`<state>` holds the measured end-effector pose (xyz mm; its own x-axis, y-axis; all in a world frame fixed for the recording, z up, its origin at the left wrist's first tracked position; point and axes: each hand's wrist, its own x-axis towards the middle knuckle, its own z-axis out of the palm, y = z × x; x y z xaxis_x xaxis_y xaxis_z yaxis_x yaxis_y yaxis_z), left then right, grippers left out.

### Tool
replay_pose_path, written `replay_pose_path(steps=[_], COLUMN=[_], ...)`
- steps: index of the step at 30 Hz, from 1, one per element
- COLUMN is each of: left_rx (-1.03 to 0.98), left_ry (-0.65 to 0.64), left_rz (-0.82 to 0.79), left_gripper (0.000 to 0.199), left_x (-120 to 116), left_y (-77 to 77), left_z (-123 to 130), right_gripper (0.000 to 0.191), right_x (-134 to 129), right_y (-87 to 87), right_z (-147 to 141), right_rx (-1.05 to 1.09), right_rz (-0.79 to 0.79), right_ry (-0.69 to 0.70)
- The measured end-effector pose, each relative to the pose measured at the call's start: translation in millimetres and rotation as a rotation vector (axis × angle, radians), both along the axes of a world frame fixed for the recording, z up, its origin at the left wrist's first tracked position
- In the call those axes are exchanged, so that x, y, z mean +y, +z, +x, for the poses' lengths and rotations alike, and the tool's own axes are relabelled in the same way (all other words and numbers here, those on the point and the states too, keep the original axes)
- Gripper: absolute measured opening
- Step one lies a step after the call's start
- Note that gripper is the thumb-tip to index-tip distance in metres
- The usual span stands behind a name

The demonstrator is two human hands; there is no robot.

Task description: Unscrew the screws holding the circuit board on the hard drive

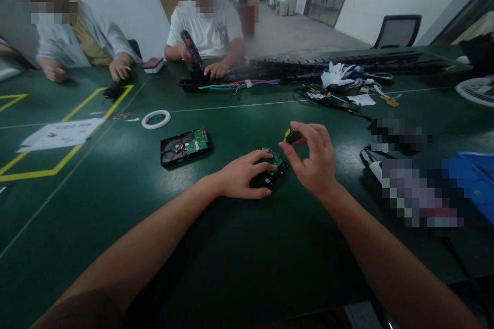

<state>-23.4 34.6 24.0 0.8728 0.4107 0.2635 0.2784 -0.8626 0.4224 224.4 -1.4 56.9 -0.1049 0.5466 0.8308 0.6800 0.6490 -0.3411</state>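
Under my left hand (247, 177) lies a black hard drive (267, 180) with a green circuit board, held against the table. The fingers stretch over its top and the thumb is at its near side; they cover much of it. My right hand (317, 162) pinches a small yellow-and-black screwdriver (291, 136) by its handle. Its thin shaft slants down toward the drive's right side; I cannot tell whether the tip touches a screw. To the left, apart from both hands, rests a second hard drive (173, 150), green board showing.
The green table (231, 247) carries a white tape roll (156, 119), a printed sheet (62, 133) and white gloves (339, 74) beside cables. Across it, one person holds a power driver (191, 46) near coloured wires (239, 84); another sits left. A blue object (473, 177) lies right.
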Motion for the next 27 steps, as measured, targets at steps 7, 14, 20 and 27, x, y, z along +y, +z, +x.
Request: replay_pose_path(steps=[7, 14, 20, 27], left_rx=[0.009, -0.012, 0.001, -0.02], left_ry=[0.007, 0.002, -0.002, 0.004], left_rz=[-0.012, -0.008, -0.008, -0.007], left_gripper=[0.069, 0.068, 0.068, 0.067], left_x=[0.1, 0.1, 0.1, 0.1], left_y=[-0.3, 0.1, 0.4, -0.7], left_z=[-0.5, -0.3, -0.1, 0.0], right_gripper=[0.054, 0.057, 0.049, 0.056], right_x=[1.5, -0.3, 1.9, 0.2], right_y=[-0.7, -2.0, -3.0, -7.4], right_z=[3.7, 2.2, 4.3, 3.7], right_rx=[-0.011, -0.014, 0.013, 0.017], right_rz=[-0.016, -0.029, -0.012, -0.071], right_ry=[0.015, 0.027, -0.029, 0.034])
